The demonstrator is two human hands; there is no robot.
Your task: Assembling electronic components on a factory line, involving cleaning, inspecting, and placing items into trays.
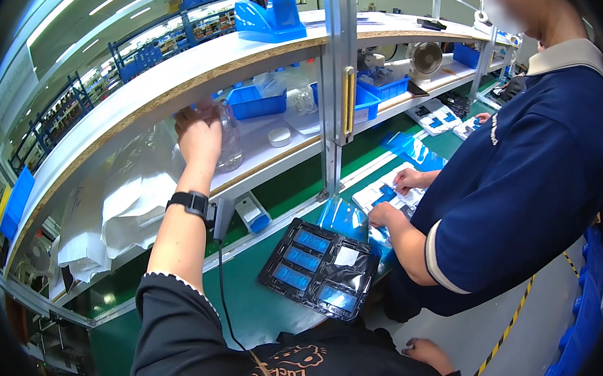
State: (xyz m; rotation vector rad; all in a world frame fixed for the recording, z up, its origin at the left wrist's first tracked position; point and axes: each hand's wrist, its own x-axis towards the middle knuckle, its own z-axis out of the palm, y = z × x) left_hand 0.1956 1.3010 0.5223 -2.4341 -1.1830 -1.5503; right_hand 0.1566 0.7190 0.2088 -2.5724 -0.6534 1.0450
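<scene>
My left arm, with a black watch on the wrist, reaches up under the upper shelf. My left hand (200, 133) is closed at the upper part of a clear bottle (230, 147) standing on the lower shelf; its fingertips are partly hidden. Beside the bottle sits a small round white container (280, 137). My right hand (426, 354) hangs low at my side, fingers loosely bent, nothing seen in it. Before me on the green bench lies a black tray (308, 289) with several blue-filmed flat pieces and a white piece in its pockets.
A co-worker (510, 166) in a navy shirt stands close on the right, both hands over a white tray (386, 192). A metal post (338, 66) divides the shelving. Blue bins (257, 102), white bags (134, 199) and a blue tape dispenser (270, 15) occupy the shelves. A black cable (223, 284) hangs from my wrist.
</scene>
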